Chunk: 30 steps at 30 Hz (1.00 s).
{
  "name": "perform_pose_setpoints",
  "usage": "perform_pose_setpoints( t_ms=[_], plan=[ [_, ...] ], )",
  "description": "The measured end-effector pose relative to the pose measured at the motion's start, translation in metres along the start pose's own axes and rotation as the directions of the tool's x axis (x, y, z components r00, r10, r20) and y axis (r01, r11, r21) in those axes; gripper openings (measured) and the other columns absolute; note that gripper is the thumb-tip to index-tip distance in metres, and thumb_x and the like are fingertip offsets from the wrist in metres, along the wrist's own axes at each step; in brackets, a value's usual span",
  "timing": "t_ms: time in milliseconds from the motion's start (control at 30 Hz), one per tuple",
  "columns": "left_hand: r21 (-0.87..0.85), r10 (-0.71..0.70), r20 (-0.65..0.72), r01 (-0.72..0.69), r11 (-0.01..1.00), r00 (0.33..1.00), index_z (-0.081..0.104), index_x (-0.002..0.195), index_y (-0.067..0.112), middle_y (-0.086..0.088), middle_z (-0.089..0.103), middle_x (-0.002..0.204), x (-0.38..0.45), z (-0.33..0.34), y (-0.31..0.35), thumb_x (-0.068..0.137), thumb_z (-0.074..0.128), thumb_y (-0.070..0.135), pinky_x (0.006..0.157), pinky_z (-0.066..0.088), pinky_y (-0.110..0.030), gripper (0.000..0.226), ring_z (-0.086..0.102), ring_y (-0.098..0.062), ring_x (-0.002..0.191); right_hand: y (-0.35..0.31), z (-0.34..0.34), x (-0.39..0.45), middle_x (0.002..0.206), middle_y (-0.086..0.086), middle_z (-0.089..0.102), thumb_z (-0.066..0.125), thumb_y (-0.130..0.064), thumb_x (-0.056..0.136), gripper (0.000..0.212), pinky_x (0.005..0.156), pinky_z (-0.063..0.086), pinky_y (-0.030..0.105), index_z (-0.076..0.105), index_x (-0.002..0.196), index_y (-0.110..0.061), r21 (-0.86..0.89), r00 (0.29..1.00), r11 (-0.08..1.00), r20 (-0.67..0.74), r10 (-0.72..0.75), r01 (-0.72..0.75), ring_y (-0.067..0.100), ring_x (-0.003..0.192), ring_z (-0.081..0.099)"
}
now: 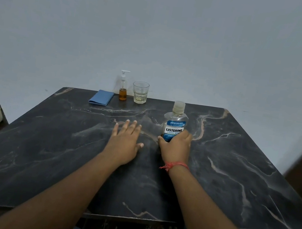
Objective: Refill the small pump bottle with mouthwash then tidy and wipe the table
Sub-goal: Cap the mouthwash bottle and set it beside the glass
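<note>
Mouthwash bottle [175, 122] stands upright on the dark marble-look table [236, 167], right of the middle, cap on, clear plastic with a blue Listerine label. Right hand [175, 147] wraps its lower half from the near side, thumb on the left of the label and fingers round the right, closed on it; bottle base looks to be on the tabletop, though the hand hides most of it. Red thread band [174, 165] sits on that wrist. Left hand [125, 140] lies flat, palm down, fingers spread wide, holding nothing, just left of the bottle and apart from it.

Along the far edge, near its middle, three things in a row: folded blue cloth [101, 97] at the left, small pump bottle [124, 86] next to it, clear drinking glass [140, 92] right of that. Pump bottle is upright, white pump head on, amber liquid filling only the lowest part. Glass is upright with a little pale liquid at the bottom. Pump bottle and glass stand near each other but not touching; both are well apart from the mouthwash bottle. Pale wall [160, 26] behind the far edge.
</note>
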<state>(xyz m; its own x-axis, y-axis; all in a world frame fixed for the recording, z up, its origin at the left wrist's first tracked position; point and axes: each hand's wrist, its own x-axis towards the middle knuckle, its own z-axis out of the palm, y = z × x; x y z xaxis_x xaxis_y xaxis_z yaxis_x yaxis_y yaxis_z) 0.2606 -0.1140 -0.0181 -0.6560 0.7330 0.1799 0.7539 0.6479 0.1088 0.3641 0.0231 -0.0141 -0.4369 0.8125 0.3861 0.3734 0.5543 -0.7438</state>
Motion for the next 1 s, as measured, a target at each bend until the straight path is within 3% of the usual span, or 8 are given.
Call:
perform_pose_setpoints(
  t_ms=[133, 300, 467, 567, 1000],
  plan=[
    [0.033, -0.103, -0.029, 0.104, 0.994, 0.994, 0.011, 0.161, 0.02, -0.005, 0.006, 0.17, 0.022, 0.003, -0.026, 0.103, 0.026, 0.058, 0.122, -0.005, -0.055, 0.07, -0.003, -0.026, 0.156, 0.002, 0.018, 0.038, 0.123, 0.015, 0.043, 0.083, -0.036, 0.071, 0.075, 0.096, 0.049, 0.041, 0.039, 0.121, -0.001, -0.008, 1.0, 1.0, 0.023, 0.01, -0.009, 0.031, 0.112, 0.051],
    [0.032, -0.125, -0.024, 0.126, 0.991, 0.992, 0.013, 0.161, 0.021, -0.005, 0.009, 0.17, 0.066, 0.015, -0.045, 0.1, 0.018, 0.066, 0.123, -0.005, -0.055, 0.076, -0.002, -0.025, 0.156, 0.003, 0.055, 0.092, 0.124, 0.016, 0.043, 0.083, -0.036, 0.072, 0.075, 0.095, 0.046, 0.037, 0.04, 0.122, -0.001, -0.015, 1.0, 1.0, -0.004, 0.018, -0.018, 0.031, 0.112, 0.051],
    [-0.012, -0.109, -0.071, 0.109, 0.994, 0.991, 0.017, 0.16, 0.019, -0.005, 0.015, 0.169, 0.118, 0.028, -0.047, 0.101, 0.023, 0.062, 0.125, -0.001, -0.052, 0.073, 0.004, -0.024, 0.156, 0.004, 0.101, 0.147, 0.122, 0.016, 0.043, 0.081, -0.037, 0.074, 0.07, 0.095, 0.046, 0.037, 0.042, 0.119, -0.001, 0.0, 0.999, 1.0, -0.04, -0.008, 0.008, 0.031, 0.11, 0.051],
    [-0.076, -0.127, -0.026, 0.125, 0.989, 0.992, 0.024, 0.159, 0.02, -0.005, 0.019, 0.168, 0.136, 0.038, -0.051, 0.101, 0.028, 0.061, 0.125, 0.003, -0.053, 0.07, 0.011, -0.024, 0.155, 0.007, 0.127, 0.185, 0.125, 0.015, 0.042, 0.08, -0.039, 0.075, 0.07, 0.097, 0.045, 0.039, 0.041, 0.121, -0.003, 0.014, 1.0, 1.0, -0.023, -0.012, 0.013, 0.03, 0.113, 0.05],
    [-0.087, -0.122, -0.039, 0.118, 0.989, 0.992, 0.031, 0.156, 0.024, -0.003, 0.027, 0.166, 0.141, 0.05, -0.056, 0.1, 0.023, 0.063, 0.125, 0.007, -0.054, 0.068, 0.017, -0.023, 0.154, 0.003, 0.188, 0.256, 0.127, 0.013, 0.041, 0.081, -0.037, 0.074, 0.073, 0.094, 0.048, 0.037, 0.038, 0.124, -0.006, 0.062, 0.998, 0.997, -0.046, 0.039, -0.036, 0.029, 0.113, 0.053]
  ],
)
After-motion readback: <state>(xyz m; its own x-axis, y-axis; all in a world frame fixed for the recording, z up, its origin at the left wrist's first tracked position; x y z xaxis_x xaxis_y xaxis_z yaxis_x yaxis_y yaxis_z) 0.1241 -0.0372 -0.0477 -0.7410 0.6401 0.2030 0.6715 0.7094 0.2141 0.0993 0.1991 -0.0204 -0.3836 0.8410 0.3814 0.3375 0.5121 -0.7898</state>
